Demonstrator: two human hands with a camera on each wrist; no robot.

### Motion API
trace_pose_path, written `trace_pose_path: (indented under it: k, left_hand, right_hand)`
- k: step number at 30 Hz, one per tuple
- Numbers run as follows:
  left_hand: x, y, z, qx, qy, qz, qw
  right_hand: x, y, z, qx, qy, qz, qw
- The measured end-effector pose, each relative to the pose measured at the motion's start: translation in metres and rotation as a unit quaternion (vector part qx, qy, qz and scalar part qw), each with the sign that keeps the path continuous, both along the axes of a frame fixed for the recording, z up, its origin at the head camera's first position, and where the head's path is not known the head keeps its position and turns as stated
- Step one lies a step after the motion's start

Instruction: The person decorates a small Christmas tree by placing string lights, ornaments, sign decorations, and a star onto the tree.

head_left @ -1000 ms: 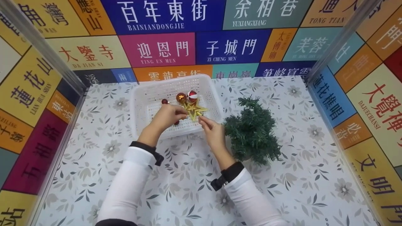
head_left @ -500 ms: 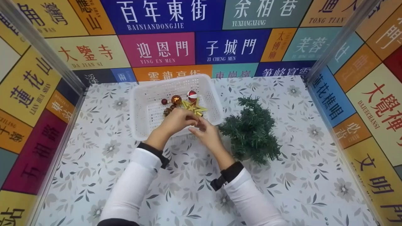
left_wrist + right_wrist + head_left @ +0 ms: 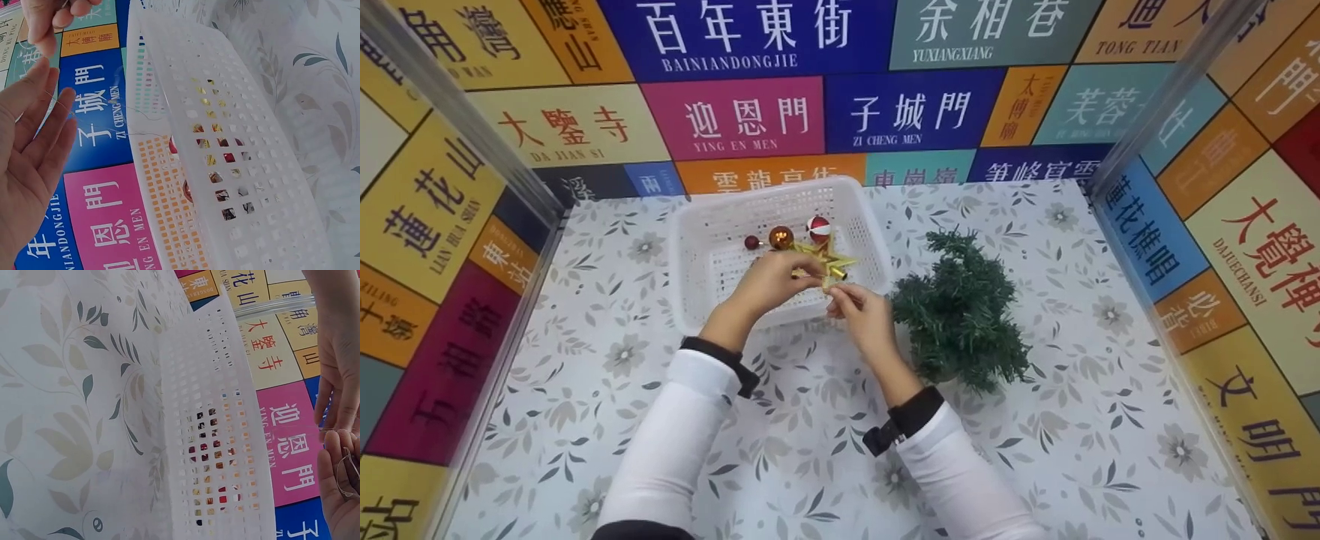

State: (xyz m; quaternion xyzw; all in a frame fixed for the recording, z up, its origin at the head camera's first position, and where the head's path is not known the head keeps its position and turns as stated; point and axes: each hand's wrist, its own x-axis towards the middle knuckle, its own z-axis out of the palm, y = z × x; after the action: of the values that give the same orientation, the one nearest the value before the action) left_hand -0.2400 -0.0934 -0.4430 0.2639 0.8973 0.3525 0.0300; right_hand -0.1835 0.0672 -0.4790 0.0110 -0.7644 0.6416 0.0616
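In the head view my left hand (image 3: 771, 283) is over the front of a white plastic basket (image 3: 681, 270), its fingertips pinching a thin string. My right hand (image 3: 871, 322) meets it at the basket's front rim, thumb and fingers also pinching the string (image 3: 338, 473), which hangs in a loop at its fingers in the right wrist view. Fine thread (image 3: 56, 101) trails across the left fingers toward the basket. Inside lie a gold star (image 3: 841, 262), a copper-coloured ball (image 3: 781, 238), a red-and-white ball (image 3: 818, 227) and a small dark red ball (image 3: 751, 242). My left hand hides part of the contents.
A small green artificial Christmas tree (image 3: 960, 315) stands right of the basket, close to my right hand. A leaf-patterned cloth (image 3: 795, 450) covers the table. Panels with printed signs (image 3: 735, 116) enclose the back and both sides.
The hands came together at the basket's front, then drew slightly apart. The copper-coloured ball has shifted left. A pine cone seen half a second ago is now behind the left hand.
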Motion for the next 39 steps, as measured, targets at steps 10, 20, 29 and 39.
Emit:
trace_pose_path:
  k: [10,20,29,39]
  left_hand:
    - [-0.014,-0.013,-0.021,-0.038,-0.036,0.054,0.9972]
    - [-0.017,-0.020,-0.040,-0.077,-0.065,0.033,0.9943]
    - [-0.023,-0.028,-0.041,-0.035,-0.096,0.108,0.9888]
    - [-0.019,-0.027,-0.009,-0.003,-0.049,0.191,0.9804]
  right_hand:
    - [0.010,-0.006,0.023,-0.012,0.020,-0.004,1.000]
    - [0.024,-0.007,0.055,-0.026,0.012,-0.035,0.999]
    - [0.006,-0.004,0.021,-0.050,0.021,-0.027,0.998]
    - [0.005,-0.006,0.014,-0.033,-0.006,0.002,0.999]
